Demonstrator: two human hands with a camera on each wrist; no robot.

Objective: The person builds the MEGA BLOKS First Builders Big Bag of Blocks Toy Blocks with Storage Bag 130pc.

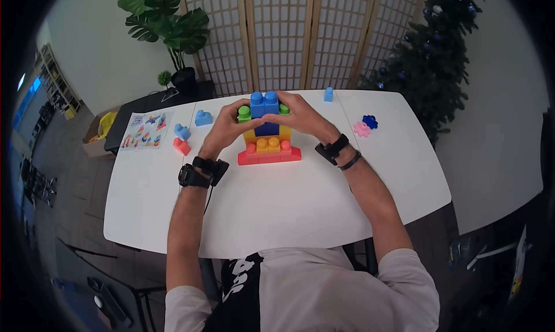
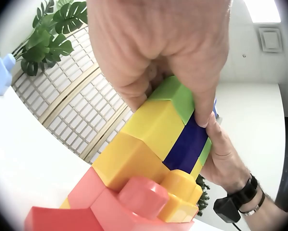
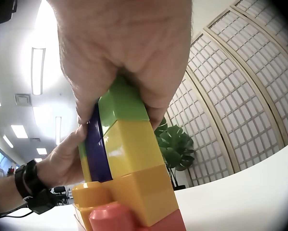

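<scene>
A tower of toy building blocks stands on the table, its long red base [image 1: 269,158] lowest. Above come orange and yellow blocks [image 3: 133,148], then a dark blue block [image 2: 185,147] in the middle. Green blocks sit near the top, and a bright blue block [image 1: 264,104] with two studs rises between them. My left hand [image 1: 229,125] grips the tower's left side around a green block [image 2: 175,96]. On the other side my right hand [image 1: 299,117] grips the right green block [image 3: 122,103]. Both thumbs meet across the front; the fingers behind are mostly hidden.
Left of the tower lie blue blocks [image 1: 203,118], a red block [image 1: 182,146] and a printed picture sheet [image 1: 143,132]. A small blue block [image 1: 328,95] stands at the far edge. Pink [image 1: 362,129] and dark blue gear-shaped pieces [image 1: 370,121] lie to the right.
</scene>
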